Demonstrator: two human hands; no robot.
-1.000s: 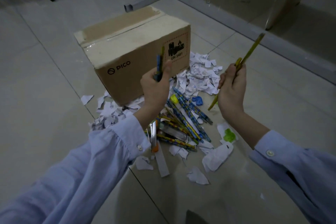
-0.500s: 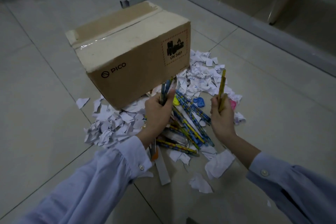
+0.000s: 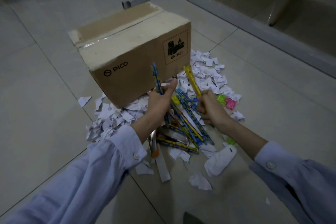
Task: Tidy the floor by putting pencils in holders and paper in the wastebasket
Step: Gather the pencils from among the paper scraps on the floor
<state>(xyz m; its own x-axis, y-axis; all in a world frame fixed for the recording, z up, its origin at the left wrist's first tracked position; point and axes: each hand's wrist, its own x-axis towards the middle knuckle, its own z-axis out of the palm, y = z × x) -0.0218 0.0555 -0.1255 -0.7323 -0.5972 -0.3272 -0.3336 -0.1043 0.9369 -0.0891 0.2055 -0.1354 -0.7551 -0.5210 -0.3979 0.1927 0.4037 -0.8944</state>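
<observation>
My left hand is curled round a blue pencil and my right hand round a yellow pencil, both sticking up. The pile of pencils lies flat just under and between them, slanting from near my right hand away to the left.

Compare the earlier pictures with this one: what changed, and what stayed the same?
Both hands dropped to the pencil pile. The left hand still grips blue pencils, the right hand yellow pencils, now leaning left instead of right. Nothing was let go. The box and paper scraps stayed put.
</observation>
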